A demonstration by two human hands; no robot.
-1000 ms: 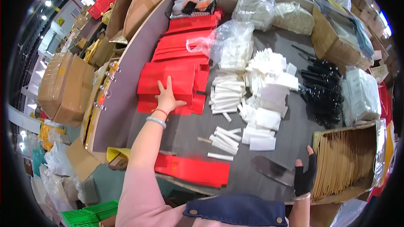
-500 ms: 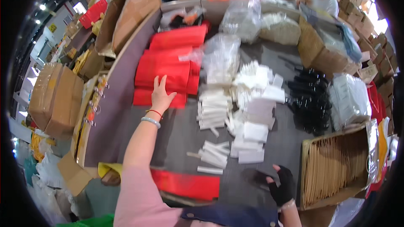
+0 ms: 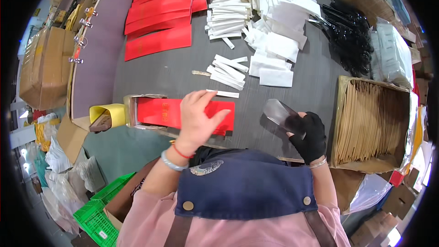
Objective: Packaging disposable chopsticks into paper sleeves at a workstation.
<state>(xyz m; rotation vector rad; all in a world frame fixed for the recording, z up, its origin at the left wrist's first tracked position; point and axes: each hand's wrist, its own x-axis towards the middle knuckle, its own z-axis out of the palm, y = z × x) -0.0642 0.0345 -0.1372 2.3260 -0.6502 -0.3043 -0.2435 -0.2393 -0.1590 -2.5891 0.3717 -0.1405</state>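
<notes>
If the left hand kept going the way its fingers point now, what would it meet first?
Likely the thin white paper strip just past the fingertips of the left hand, which lies on the red envelope; depth is unclear.

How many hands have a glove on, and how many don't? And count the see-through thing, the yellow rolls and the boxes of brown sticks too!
Gloved right hand: 1
Bare left hand: 1
Clear plastic piece, held in the gloved hand: 1
Yellow roll: 1
Open box of brown sticks: 1
Total: 5
</notes>
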